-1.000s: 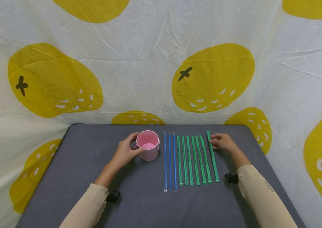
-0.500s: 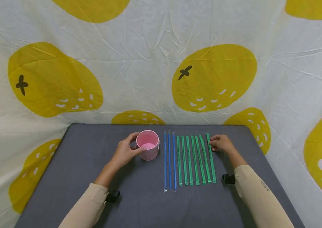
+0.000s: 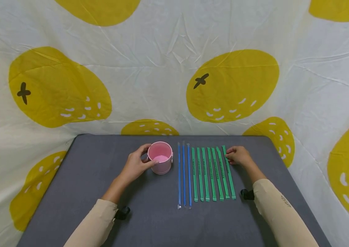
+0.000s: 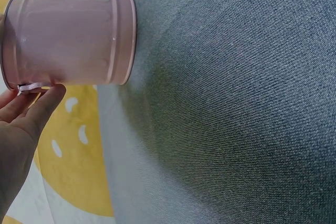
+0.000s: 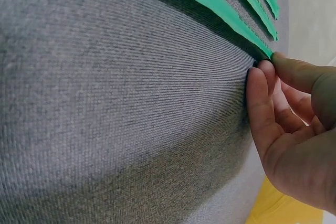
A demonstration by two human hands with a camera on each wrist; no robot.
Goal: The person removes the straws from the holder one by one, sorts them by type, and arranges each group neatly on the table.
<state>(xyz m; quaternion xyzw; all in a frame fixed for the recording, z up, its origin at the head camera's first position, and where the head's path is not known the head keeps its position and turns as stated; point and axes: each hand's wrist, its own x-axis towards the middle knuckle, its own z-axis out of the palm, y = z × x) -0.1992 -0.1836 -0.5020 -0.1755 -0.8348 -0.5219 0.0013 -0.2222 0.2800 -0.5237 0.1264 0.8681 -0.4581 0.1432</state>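
A small pink bucket [image 3: 162,167] with side handles stands upright on the grey table. My left hand [image 3: 135,163] holds it from its left side, thumb at the near rim and fingers behind. Inside, only its pink bottom shows. My right hand [image 3: 239,156] pinches the rightmost green paper-wrapped straw [image 3: 230,178] near its upper part. In the right wrist view, thumb and fingertip meet at the edge of that green straw [image 5: 226,17], which lies along the cloth. Several more green wrapped straws [image 3: 211,175] lie side by side to its left.
Three blue straws [image 3: 184,175] in clear wrappers lie between the bucket and the green ones. The dark grey table [image 3: 149,219] ends at a back edge against a white curtain [image 3: 149,92] printed with yellow fruit.
My right hand has shifted the rightmost green straw left and slightly nearer, closer to the row beside it. My left hand and the bucket have stayed in place.
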